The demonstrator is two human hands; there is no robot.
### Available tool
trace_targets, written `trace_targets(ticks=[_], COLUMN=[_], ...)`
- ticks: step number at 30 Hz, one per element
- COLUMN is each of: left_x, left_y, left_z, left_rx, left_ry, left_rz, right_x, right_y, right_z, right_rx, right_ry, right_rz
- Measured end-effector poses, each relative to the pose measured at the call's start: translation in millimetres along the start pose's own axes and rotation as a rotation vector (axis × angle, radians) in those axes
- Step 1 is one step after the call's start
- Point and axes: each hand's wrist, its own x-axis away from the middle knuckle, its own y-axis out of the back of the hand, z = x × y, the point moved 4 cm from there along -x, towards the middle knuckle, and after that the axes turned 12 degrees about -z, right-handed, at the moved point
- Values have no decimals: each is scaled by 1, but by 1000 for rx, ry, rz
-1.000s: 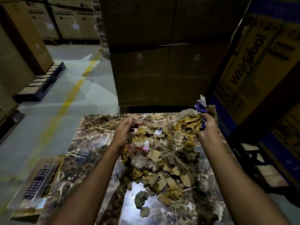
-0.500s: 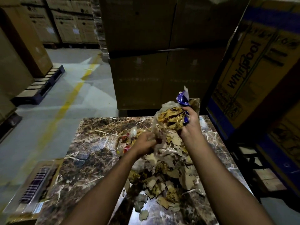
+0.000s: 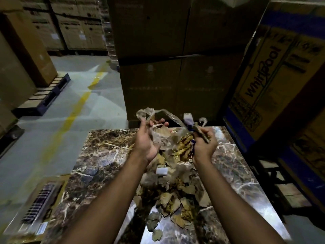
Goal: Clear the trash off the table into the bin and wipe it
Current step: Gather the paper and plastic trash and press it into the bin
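Note:
A pile of torn cardboard scraps and wrappers point(image 3: 174, 196) lies on the dark marble table point(image 3: 98, 155). Both hands are raised over the table's far edge and hold a clear plastic bag point(image 3: 165, 136) between them, with yellow wrappers showing inside. My left hand point(image 3: 146, 138) grips the bag's left rim, fingers curled around the film. My right hand point(image 3: 204, 143) grips the right rim together with a blue-and-white wrapper point(image 3: 189, 120). A small white piece point(image 3: 161, 171) lies on the pile below the hands.
Tall cardboard boxes point(image 3: 175, 67) stand just behind the table, and a Whirlpool carton point(image 3: 274, 71) stands at the right. A flat packaged item point(image 3: 40, 203) lies on the floor at the table's left. Pallets point(image 3: 44, 97) and a yellow floor line point(image 3: 77, 110) are at the left.
Both hands have risen from the pile toward the table's far edge. My left hand took hold of the bag's left rim, and the bag now hangs spread between both hands.

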Motion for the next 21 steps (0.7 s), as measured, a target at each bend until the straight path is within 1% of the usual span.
trace_targets(ticks=[2, 6, 8, 11, 13, 15, 17, 18, 19, 21], left_x=[1, -5, -3, -6, -10, -11, -9, -7, -6, -1], left_y=[-4, -7, -9, -5, 2, 4, 5, 6, 8, 10], left_z=[10, 30, 32, 32, 34, 34, 35, 37, 38, 43], left_rx=[-28, -164, -217, -325, -345, -344, -393, -375, -347, -298], left_ry=[49, 116, 105, 27, -17, -85, -165, -183, -181, -161], left_rz=[14, 27, 12, -67, -99, -76, -112, -132, -126, -125], right_x=[13, 40, 49, 55, 63, 68, 68, 69, 69, 67], right_y=[-5, -23, -30, -39, -43, -47, -47, -47, -47, -48], right_z=[3, 6, 8, 5, 4, 1, -8, -10, -10, -11], right_rx=[69, 140, 132, 122, 115, 31, -65, -71, -37, 52], right_ry=[167, 320, 288, 278, 239, 73, -105, -145, -148, -105], right_rz=[125, 413, 513, 648, 726, 741, 689, 648, 603, 507])
